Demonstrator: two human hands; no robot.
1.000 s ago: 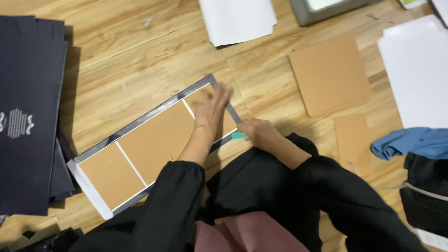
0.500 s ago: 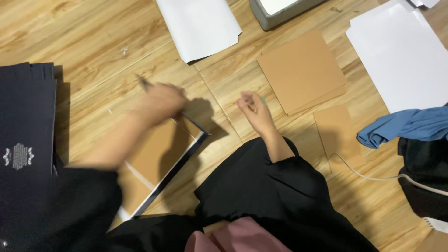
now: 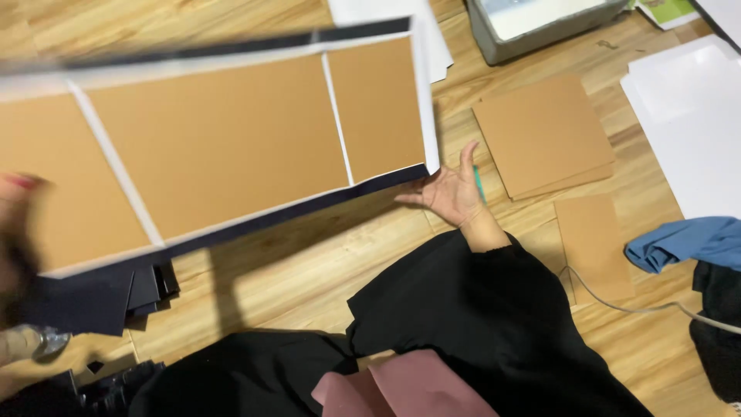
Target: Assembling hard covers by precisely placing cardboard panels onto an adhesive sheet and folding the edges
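Head view. I am lifting a long flat cover panel of three brown cardboard boards mounted on white-backed dark paper [image 3: 224,147] off the wooden plank floor [image 3: 309,270]; it is hanging in the air across the left and middle of the view, tilted, its right end near my right hand [image 3: 451,193]. My left hand [image 3: 19,208] is appearing only as a blur at the panel's left edge, so I cannot tell how it is gripping, though the panel is evidently being carried from that side. My right hand is resting on the floor with fingers spread and relaxed, and a thin green tool [image 3: 478,184] is lying just beside it, partly hidden.

Handling judgement: the panel is looking light and stiff within each board but hinged at the white gaps, so it is likely to fold there; gripping a board face near an edge, not the paper margin, seems safest.

Surface and surroundings: I am sitting on the floor. A stack of square brown cardboard sheets [image 3: 544,135] is lying beyond my right hand, with white paper sheets [image 3: 683,131], a grey tray [image 3: 540,27], a blue cloth [image 3: 687,241] and a pile of dark sheets [image 3: 100,297] lying around.
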